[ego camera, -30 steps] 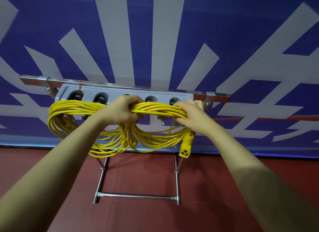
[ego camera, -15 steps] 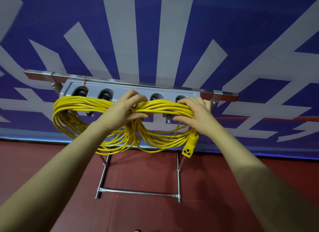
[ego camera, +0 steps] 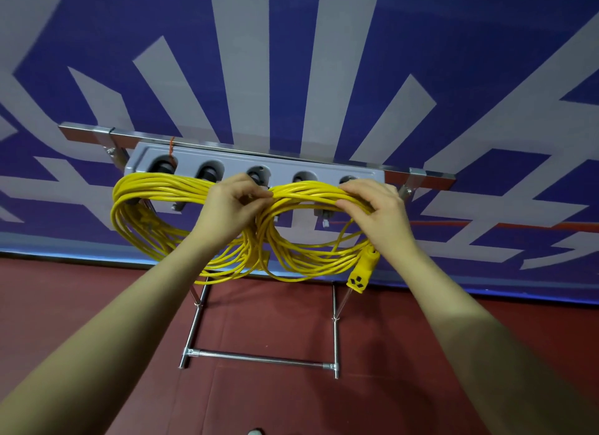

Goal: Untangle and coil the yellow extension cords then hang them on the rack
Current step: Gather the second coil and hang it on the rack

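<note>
2 coils of yellow extension cord (ego camera: pixel 246 214) drape across the front of the grey rack (ego camera: pixel 252 165), which stands on metal legs (ego camera: pixel 259 358). The left hand (ego camera: pixel 230 207) pinches strands at the middle, while the right hand (ego camera: pixel 376 207) curls over the right coil (apparently gripping it). A yellow plug (ego camera: pixel 361 272) dangles below.

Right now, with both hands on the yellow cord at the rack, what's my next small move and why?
Probably lower the right hand so its coil settles over a hook, then loosen that grip. The left coil already drapes from the rack; the right one looks hand-held.
</note>
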The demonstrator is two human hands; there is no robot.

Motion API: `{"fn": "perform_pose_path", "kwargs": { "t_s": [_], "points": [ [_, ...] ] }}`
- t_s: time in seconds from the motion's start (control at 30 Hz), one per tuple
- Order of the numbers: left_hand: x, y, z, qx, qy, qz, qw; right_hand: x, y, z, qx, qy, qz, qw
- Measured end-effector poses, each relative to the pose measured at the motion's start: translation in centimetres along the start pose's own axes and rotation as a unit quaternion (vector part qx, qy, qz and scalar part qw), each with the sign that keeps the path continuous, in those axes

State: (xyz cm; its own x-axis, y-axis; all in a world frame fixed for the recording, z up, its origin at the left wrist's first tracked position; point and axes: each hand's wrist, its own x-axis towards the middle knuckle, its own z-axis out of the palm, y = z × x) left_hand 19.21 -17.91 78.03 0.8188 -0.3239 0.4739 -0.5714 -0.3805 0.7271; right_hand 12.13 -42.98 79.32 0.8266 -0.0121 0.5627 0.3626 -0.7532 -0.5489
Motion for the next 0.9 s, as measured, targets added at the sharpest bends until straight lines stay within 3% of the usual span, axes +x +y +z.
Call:
{"fn": "perform_pose_path", "kwargs": {
  "t_s": [0.1,0.3,0.5,0.9],
  "points": [
    [-0.2,-0.2,0.9,0.043,0.050,0.020,0.998,-0.8,0.4,0.5,-0.050,-0.013,-0.015,0.999],
    [-0.8,-1.3,0.7,0.145,0.069,0.129,0.979,-0.9,0.8,1.0,-0.051,-0.013,-0.014,0.999],
    [-2.1,-0.9,0.9,0.169,0.062,0.113,0.977,-1.5,0.2,1.3,-0.067,-0.015,0.016,0.998],
    [-2.3,0.6,-0.4,0.230,-0.043,0.082,0.969,-1.1,-1.5,0.0,-0.112,-0.071,0.049,0.990]
  ]
}}
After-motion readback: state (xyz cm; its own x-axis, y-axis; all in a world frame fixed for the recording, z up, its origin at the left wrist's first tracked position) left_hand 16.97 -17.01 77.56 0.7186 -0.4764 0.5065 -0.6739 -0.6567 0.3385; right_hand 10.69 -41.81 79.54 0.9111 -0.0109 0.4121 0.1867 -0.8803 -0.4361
